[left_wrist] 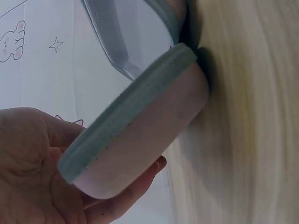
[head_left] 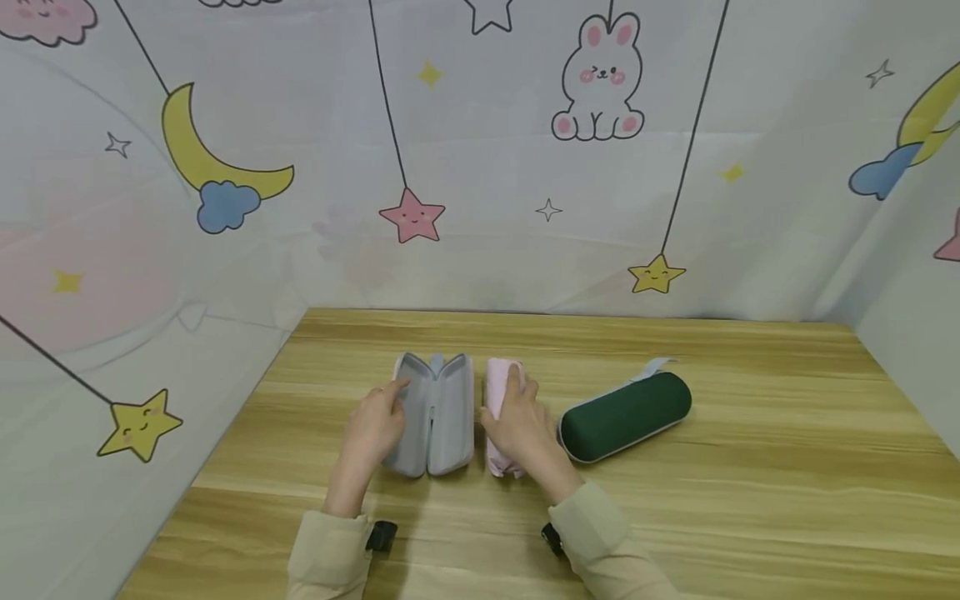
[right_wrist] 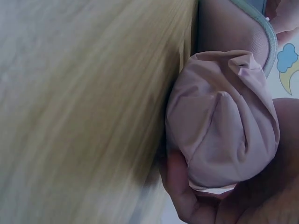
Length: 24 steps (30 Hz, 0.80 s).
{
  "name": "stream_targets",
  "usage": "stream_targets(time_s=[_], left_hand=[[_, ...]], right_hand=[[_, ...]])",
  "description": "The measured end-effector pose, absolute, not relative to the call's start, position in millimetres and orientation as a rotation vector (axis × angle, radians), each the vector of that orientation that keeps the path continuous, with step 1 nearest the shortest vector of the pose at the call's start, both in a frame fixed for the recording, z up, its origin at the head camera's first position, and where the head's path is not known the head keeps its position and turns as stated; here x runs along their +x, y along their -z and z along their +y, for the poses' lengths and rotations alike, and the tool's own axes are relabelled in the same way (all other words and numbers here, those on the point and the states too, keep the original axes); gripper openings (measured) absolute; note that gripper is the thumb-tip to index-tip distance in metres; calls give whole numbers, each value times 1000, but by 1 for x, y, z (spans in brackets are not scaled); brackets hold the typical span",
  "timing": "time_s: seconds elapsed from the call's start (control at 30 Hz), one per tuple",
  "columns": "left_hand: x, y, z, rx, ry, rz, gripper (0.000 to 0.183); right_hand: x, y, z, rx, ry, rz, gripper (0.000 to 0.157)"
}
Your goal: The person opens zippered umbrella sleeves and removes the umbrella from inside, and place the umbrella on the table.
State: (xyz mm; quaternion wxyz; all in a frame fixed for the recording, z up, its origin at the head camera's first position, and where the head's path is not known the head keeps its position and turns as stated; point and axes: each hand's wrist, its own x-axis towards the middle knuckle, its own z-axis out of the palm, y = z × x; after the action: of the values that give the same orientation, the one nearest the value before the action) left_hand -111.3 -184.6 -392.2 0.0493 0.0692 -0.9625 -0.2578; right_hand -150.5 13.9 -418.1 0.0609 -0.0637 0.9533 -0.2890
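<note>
An open zip case (head_left: 452,417) with a grey lining and pink outside lies spread on the table, its halves hinged along the middle. My left hand (head_left: 378,421) grips its left half, fingertips over the rim. The left wrist view shows that half of the case (left_wrist: 145,126) tilted up off the wood, with fingers behind its pink shell. Just right of the case is a rolled pink fabric bundle (head_left: 497,400), gathered in creases at its near end (right_wrist: 224,116). My right hand (head_left: 523,421) holds it from above, fingers curled round its sides.
A closed dark green case (head_left: 630,417) with a light strap (head_left: 658,365) lies slantwise to the right of my right hand. The wood-grain table (head_left: 787,467) ends at a printed cloth backdrop (head_left: 495,258) behind and at the sides.
</note>
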Motion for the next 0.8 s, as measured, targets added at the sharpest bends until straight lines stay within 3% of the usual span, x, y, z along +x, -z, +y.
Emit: stream_targets(time_s=[0.53,0.8], left_hand=[[-104,385,-172,257,632,-2892,41],[-99,372,-150,128,430,-2829,42]], right_hand=[[-148,402,25,-282,786,2980,75],[-150,391,48,-747,373,3208,52]])
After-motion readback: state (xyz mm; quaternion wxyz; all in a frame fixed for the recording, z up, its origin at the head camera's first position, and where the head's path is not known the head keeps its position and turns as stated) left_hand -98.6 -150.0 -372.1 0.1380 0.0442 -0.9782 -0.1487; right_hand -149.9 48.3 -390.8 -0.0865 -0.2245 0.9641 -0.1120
